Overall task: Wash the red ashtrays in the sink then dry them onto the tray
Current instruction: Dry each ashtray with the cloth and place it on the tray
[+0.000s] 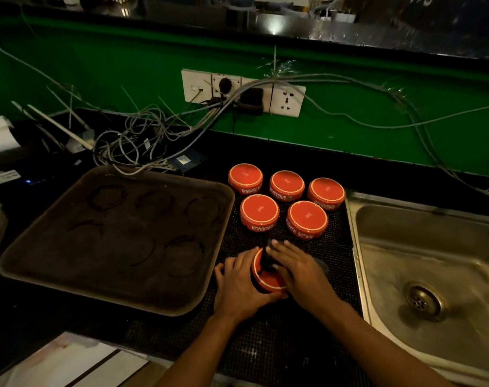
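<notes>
The drying step appears to be in hand. A red ashtray (268,280) is held tilted on edge by the left hand (239,286), whose fingers are curled round its outer side, while a dark cloth (271,256) is pressed into it by the right hand (296,265), fingers closed over the cloth. The work is done over a black mesh mat (279,344) on the surface.

For the next move, the wiped ashtray would probably be carried to the tray (20,263) just left of the left hand, which bears only ring marks. Its raised rim would have to be cleared.

Five more ashtrays (307,219) are set upside down just beyond the hands, the nearest ones close to the right hand's fingertips, where a knock seems possible. The sink (405,247) lies to the right of the right hand. A tangle of cables (131,141) and a wall socket (286,100) are found well beyond, out of the way.
</notes>
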